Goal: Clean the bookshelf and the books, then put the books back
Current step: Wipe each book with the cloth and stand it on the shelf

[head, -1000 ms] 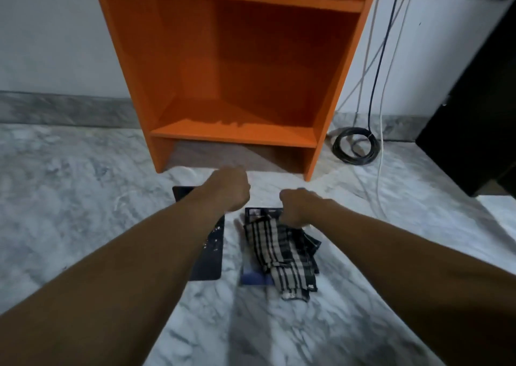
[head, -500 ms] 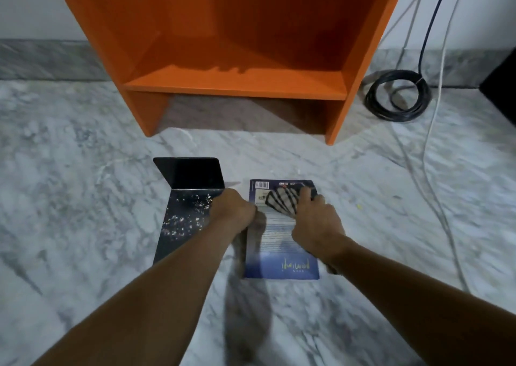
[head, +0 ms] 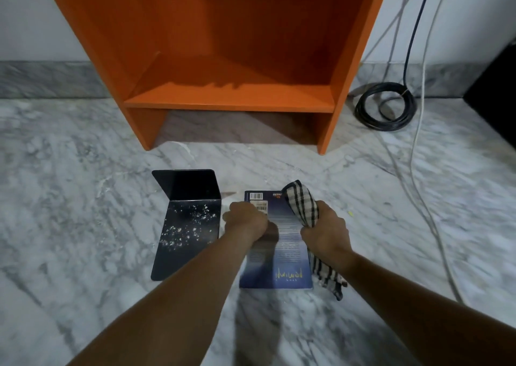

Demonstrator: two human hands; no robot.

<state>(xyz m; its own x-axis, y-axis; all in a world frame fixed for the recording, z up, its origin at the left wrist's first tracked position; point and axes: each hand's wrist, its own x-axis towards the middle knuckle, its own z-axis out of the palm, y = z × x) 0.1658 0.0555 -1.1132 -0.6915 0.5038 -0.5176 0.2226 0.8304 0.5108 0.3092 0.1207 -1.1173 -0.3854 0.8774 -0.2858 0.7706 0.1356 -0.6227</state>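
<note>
Since 0.5 s ago: checked cloth (head: 303,203) swept to blue book's (head: 282,256) right edge | right hand (head: 325,230) fisted on cloth; left hand (head: 245,220) curled, pinning cover | step: wiping book; next likely flip, shelve in orange bookshelf (head: 229,97) beyond fingers | black bookend (head: 187,223) left; marble floor (head: 69,198), cables (head: 384,107)

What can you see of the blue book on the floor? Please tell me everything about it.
The blue book lies flat and closed on the marble floor, in front of the orange bookshelf and right of a black bookend. Its dark blue cover shows barcodes, small text and a gold word. The left hand presses its left edge; the right hand holds a checked cloth on its upper right corner.
</note>
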